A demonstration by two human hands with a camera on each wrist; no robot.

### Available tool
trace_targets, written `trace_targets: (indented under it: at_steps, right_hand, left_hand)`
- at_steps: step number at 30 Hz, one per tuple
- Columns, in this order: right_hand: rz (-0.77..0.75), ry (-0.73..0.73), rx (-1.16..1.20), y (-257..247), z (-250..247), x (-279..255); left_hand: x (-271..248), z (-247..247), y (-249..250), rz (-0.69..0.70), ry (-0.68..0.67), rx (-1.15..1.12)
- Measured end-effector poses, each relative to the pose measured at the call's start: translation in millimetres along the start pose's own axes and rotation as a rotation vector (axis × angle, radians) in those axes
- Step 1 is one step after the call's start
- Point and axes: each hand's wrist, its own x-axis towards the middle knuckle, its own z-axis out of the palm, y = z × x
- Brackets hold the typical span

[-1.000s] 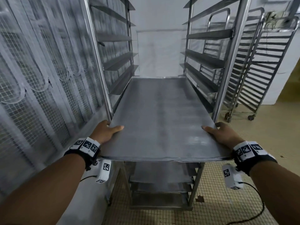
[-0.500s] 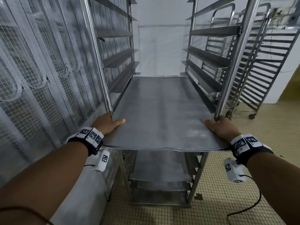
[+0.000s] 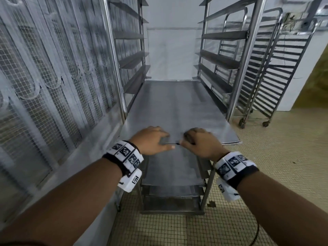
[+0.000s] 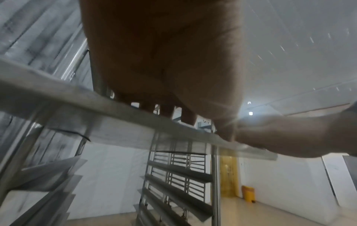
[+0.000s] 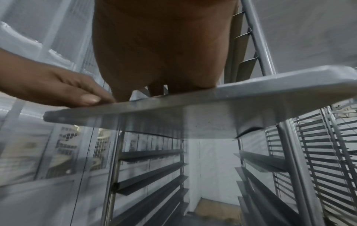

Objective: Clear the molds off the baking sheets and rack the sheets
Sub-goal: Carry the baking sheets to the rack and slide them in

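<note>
A bare grey baking sheet lies on the rack's runners, its near end sticking out past the front posts. No molds are on it. My left hand and right hand sit side by side at the middle of its near edge, fingers laid on top and thumbs almost touching. In the left wrist view the left hand lies over the sheet's rim. In the right wrist view the right hand's palm is against the rim. More sheets lie on lower runners.
Wire-mesh panels run close along the left of the rack. Two more wheeled racks stand to the right, on the tiled floor. Bare runners rise above the sheet on both sides. A cable hangs from my right wrist.
Both hands left the sheet's near corners and came together at the middle of its near edge. The sheet has slid further into the rack.
</note>
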Motion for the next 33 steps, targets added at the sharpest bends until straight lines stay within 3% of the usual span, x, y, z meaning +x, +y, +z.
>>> trace_targets:
  at_steps: [6,13,19,33]
  right_hand:
    - [-0.044,0.149,-0.088,2,20,-25]
    - [0.002,0.334,-0.121,7,37,-34]
    - [0.098,0.314,-0.071,10,45,-9]
    - [0.102,0.316,-0.008,47,60,77]
  left_hand:
    - [-25,27,9,-0.022,0.209,0.15]
    - [-21,45,0,-0.021,0.375,0.136]
    - [1,44,-6,-0.158,0.336,0.114]
    - [89,41,-51,-0.168,0.339,0.081]
